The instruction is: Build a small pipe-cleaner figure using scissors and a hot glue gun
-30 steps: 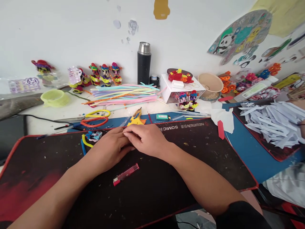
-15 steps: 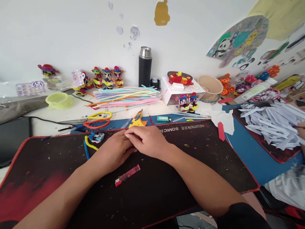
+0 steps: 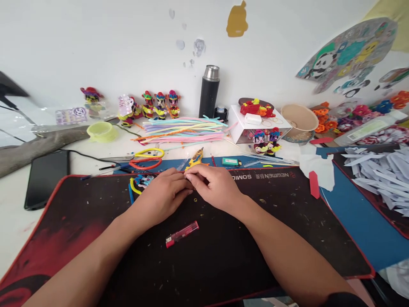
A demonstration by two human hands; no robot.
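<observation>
Over the upper middle of the black mat (image 3: pixel 223 256), my left hand (image 3: pixel 166 192) and my right hand (image 3: pixel 215 185) meet with fingers curled together. Thumb and fingertips of the right press against the left's fingers. Whatever they pinch is too small or hidden to make out. Just beyond the fingertips lies a yellow glue gun (image 3: pixel 195 159), partly covered by the hands. A clear red lighter (image 3: pixel 182 233) rests on the mat below them. Beside my left hand are a small blue figure (image 3: pixel 144 181) and blue and yellow fuzzy stems (image 3: pixel 135 187).
Scissors (image 3: pixel 147 158) with yellow and orange handles lie behind the left hand. Pastel pipe cleaners (image 3: pixel 185 130), a black thermos (image 3: pixel 210 91), a white box (image 3: pixel 243 128) and a bowl (image 3: pixel 298 119) stand along the wall. Paper strips (image 3: pixel 380 175) heap at right; a phone (image 3: pixel 47 180) lies left.
The camera view has swung left, so everything sits further right in the picture. My hands stay together; the right fingertips have shifted slightly at the left's fingers, and a tiny yellow ring shows below.
</observation>
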